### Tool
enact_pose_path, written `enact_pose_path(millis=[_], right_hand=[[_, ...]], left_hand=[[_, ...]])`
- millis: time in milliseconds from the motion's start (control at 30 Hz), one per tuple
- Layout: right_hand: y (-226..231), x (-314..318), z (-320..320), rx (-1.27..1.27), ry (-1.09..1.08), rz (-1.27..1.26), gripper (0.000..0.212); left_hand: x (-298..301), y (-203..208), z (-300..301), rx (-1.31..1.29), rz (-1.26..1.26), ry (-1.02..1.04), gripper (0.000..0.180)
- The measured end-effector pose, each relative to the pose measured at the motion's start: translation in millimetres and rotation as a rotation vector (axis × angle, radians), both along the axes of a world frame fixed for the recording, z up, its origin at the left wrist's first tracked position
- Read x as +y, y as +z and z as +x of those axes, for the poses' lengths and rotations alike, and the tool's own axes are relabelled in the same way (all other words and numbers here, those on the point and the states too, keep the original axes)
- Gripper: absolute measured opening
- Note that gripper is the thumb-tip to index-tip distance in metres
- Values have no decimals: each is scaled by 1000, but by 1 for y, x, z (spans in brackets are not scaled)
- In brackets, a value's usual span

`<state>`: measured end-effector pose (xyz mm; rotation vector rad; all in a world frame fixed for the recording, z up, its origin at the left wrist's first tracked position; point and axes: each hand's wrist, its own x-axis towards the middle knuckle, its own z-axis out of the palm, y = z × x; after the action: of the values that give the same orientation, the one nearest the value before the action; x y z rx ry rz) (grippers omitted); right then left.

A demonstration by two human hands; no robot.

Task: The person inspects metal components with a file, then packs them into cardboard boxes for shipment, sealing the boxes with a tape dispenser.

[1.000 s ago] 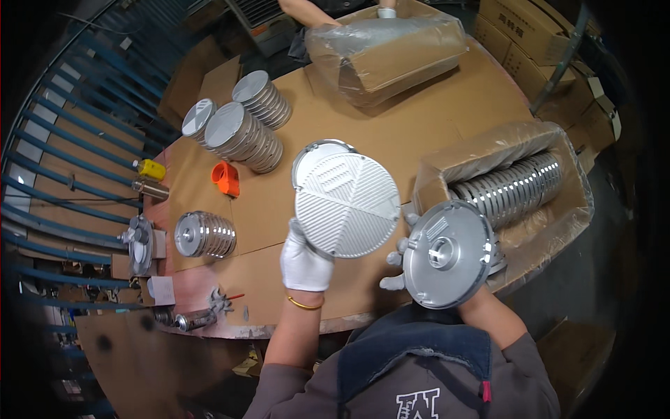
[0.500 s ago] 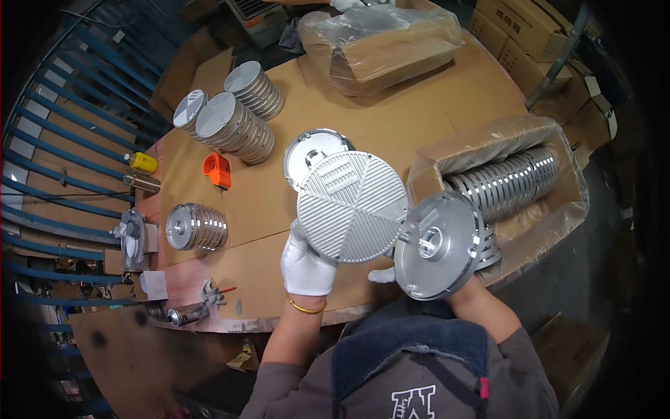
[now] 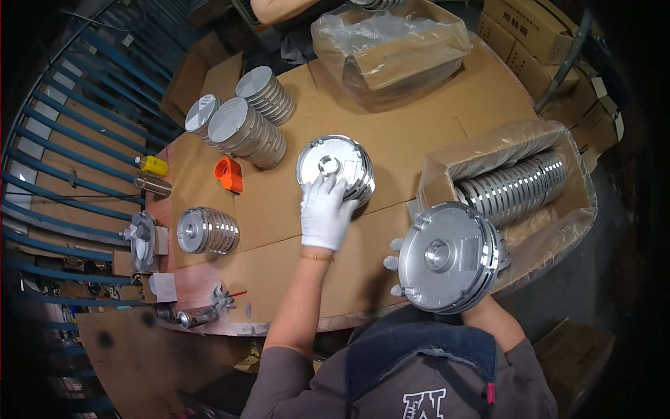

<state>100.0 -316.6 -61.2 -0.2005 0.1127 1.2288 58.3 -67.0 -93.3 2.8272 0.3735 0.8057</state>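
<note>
In a white glove, my left hand (image 3: 326,218) reaches over a short stack of round silver metal discs (image 3: 342,159) in the middle of the table. Its fingers are stretched out and spread, the tips against the top disc near the raised hub. My right hand (image 3: 393,264) carries another few silver metal discs (image 3: 440,258), tilted, in front of the open carton. Only its fingertips show at the discs' left edge; the palm is hidden behind them. Each front disc has a central hub and small lugs round its rim.
Beside my right arm stands a plastic-lined carton (image 3: 583,202) with a row of discs. Disc stacks (image 3: 244,129) stand far left, a smaller stack (image 3: 207,230) nearer. An orange tool (image 3: 228,174), yellow bottle (image 3: 152,165) and spray can (image 3: 197,317) line the left. Another person's arm (image 3: 286,8) shows beyond.
The ribbed disc face my left hand held up is no longer seen; that hand has moved onto the middle stack. My right hand's discs have shifted slightly right and down.
</note>
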Motion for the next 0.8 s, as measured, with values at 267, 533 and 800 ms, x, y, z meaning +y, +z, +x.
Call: enact_pose_path(millis=[267, 533, 800], right_hand=[[5, -4, -2, -61, -11, -24, 52], [2, 1, -6, -135, -30, -12, 47], [-2, 3, -9, -232, -2, -77, 46]], left_hand=[[-2, -4, -33, -514, -1108, -2, 17], [-15, 14, -64, -849, -2381, -175, 50], [-28, 16, -68, -802, -2530, -206, 51]])
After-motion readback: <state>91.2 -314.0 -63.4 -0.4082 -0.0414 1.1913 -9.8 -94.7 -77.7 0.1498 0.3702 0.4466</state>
